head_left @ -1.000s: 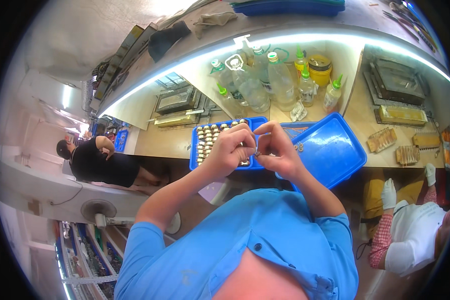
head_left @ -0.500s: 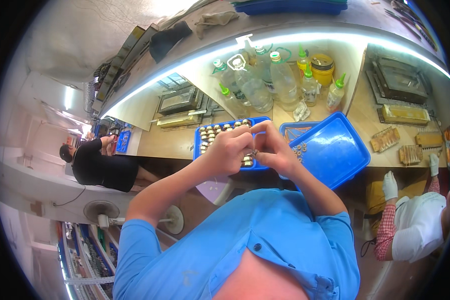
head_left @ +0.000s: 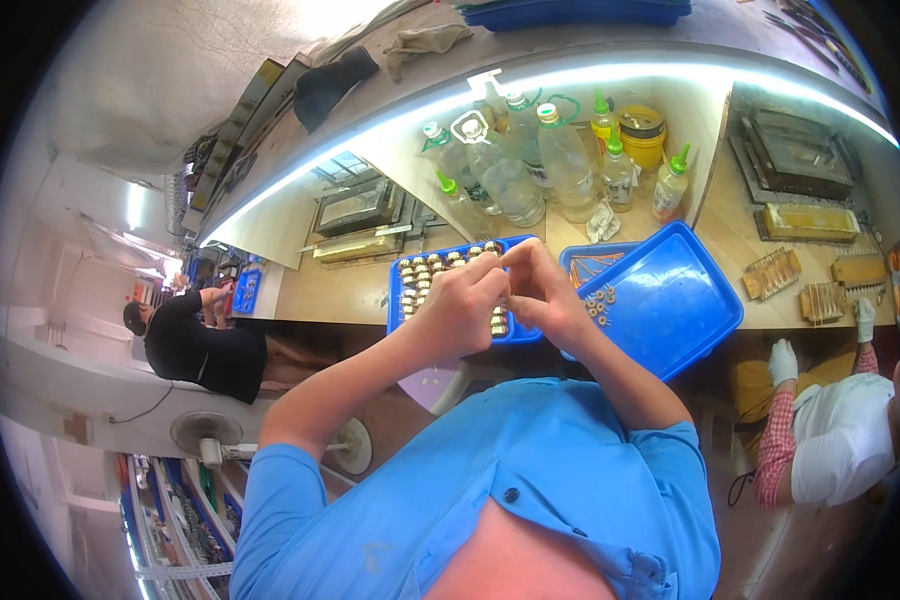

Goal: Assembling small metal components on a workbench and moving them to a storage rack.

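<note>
My left hand [head_left: 467, 306] and my right hand [head_left: 550, 297] meet in front of my chest, fingertips pinched close together. Whatever is between them is too small and covered to make out. Beneath and behind the hands lies a blue tray [head_left: 394, 300] with rows of small round white-and-dark parts [head_left: 422, 268]; my left hand hides part of it. Beside my right hand a second blue tray [head_left: 670, 290] sits tilted over another blue tray [head_left: 570, 250] that has thin orange-brown strips in it. Several small tan ring-shaped parts [head_left: 600, 300] lie at the tilted tray's left side.
Clear plastic bottles [head_left: 570, 170], green-tipped squeeze bottles [head_left: 672, 185] and a yellow tub [head_left: 644, 140] stand behind the trays. Wound yellowish blocks [head_left: 772, 274] lie on the bench at right. A white-gloved co-worker [head_left: 835, 440] is at right, a person in black [head_left: 205, 345] at left.
My fingers have shifted slightly, and the small dark piece glimpsed between them before is now covered. The person in black at left has moved a little. The trays look the same.
</note>
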Available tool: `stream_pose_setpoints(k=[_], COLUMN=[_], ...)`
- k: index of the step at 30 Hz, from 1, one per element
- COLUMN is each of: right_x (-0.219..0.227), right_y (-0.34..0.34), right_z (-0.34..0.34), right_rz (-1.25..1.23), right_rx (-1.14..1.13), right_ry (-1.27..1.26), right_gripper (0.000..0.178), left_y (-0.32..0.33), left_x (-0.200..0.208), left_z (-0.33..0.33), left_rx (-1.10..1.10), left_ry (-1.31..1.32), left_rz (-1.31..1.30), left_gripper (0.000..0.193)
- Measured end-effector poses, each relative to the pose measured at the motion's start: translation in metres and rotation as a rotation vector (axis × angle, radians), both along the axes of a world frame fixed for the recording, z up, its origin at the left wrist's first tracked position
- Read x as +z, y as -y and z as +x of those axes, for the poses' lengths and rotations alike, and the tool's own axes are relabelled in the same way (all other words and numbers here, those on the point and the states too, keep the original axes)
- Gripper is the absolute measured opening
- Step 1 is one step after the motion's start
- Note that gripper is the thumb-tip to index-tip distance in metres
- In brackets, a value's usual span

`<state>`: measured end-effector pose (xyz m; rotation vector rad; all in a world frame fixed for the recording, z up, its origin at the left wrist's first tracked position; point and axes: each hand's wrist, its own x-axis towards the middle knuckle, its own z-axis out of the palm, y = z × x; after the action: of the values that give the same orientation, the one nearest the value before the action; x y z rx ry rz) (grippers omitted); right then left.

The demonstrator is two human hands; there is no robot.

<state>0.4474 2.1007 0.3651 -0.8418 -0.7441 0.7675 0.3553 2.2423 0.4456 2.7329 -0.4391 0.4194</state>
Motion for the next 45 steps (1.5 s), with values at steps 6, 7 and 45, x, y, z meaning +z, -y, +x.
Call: stream_pose_setpoints(k=[6, 7, 45], right_x=[-0.009, -0.009, -0.012], right_y=[-0.004, -0.005, -0.004], right_z=[-0.003, -0.003, -0.003], right_rz=[0.019, 0.026, 0.035], right_rx=[-0.021, -0.026, 0.003], right_ry=[-0.028, -0.027, -0.055], right_gripper=[0.039, 0.039, 0.044], left_y=[-0.001, -0.001, 0.0], left_x=[-0.006, -0.005, -0.009], left_z=[-0.003, -0.003, -0.004], left_rx=[0.026, 0.027, 0.068], left_ry=[0.018, 0.02, 0.009], left_rz=[0.01, 0.01, -0.08], left_gripper=[0.018, 0.018, 0.019])
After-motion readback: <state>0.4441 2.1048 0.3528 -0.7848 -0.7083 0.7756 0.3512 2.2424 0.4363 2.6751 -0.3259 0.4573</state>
